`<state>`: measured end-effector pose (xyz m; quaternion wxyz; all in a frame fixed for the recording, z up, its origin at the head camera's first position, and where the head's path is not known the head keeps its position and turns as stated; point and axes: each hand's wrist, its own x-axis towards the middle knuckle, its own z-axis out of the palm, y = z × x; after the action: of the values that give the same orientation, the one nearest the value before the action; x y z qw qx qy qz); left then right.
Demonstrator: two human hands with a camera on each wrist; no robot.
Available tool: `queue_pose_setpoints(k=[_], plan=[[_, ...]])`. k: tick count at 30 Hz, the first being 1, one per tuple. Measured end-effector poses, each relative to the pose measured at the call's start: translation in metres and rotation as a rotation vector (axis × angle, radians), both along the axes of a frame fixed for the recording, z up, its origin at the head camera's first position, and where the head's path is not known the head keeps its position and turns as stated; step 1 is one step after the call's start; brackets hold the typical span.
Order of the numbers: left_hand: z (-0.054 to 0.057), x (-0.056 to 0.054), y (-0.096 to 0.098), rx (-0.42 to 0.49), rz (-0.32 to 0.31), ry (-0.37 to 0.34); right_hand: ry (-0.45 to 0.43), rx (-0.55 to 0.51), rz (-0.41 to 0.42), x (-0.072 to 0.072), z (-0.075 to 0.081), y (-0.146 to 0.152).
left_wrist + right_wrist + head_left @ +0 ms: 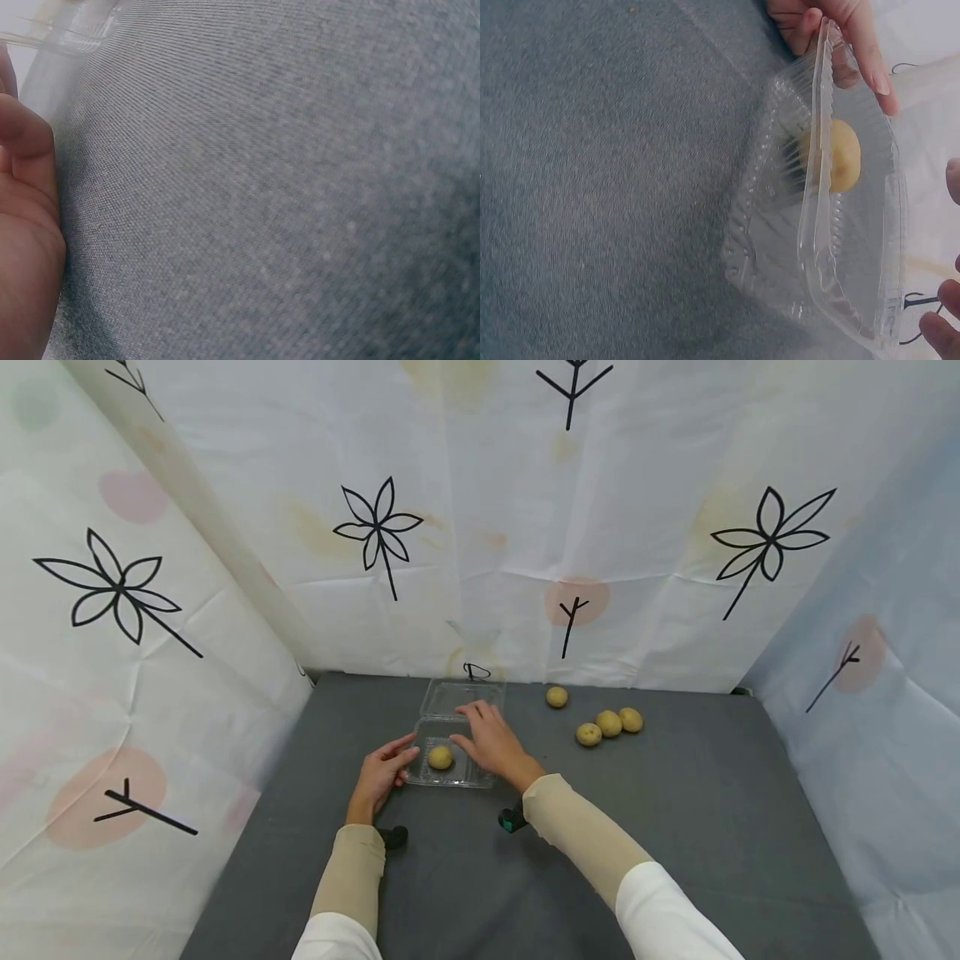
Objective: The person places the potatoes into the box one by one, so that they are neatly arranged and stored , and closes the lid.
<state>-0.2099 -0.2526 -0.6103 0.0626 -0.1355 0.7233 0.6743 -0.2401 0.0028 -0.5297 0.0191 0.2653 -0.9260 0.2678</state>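
Note:
A clear plastic clamshell container [453, 781] lies on the table with its lid [463, 695] folded back toward the curtain. One potato [440, 757] sits inside the base, left of middle. At the container's left side my left hand [381, 777] pinches the rim; the right wrist view shows that hand [851, 26] at the wall's far end. My right hand [495, 742] hovers over the right part of the container with fingers apart and nothing between them. Only part of the left hand [26, 217] shows in the left wrist view.
Right of the container lie a row of three potatoes, among them a middle potato [608, 723], and a lone potato [557, 697] farther back. A patterned white curtain [480, 527] stands behind and beside the grey table [675, 827].

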Motion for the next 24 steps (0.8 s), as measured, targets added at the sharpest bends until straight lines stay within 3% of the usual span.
queue_pose_setpoints(k=[11, 24], plan=[[0.0, 0.001, 0.0, -0.001, -0.005, 0.001, 0.069, 0.169, 0.014, 0.0, -0.004, 0.007], [0.001, 0.0, 0.0, 0.0, -0.009, -0.003, 0.002, 0.268, -0.054, -0.001, -0.002, 0.017]])
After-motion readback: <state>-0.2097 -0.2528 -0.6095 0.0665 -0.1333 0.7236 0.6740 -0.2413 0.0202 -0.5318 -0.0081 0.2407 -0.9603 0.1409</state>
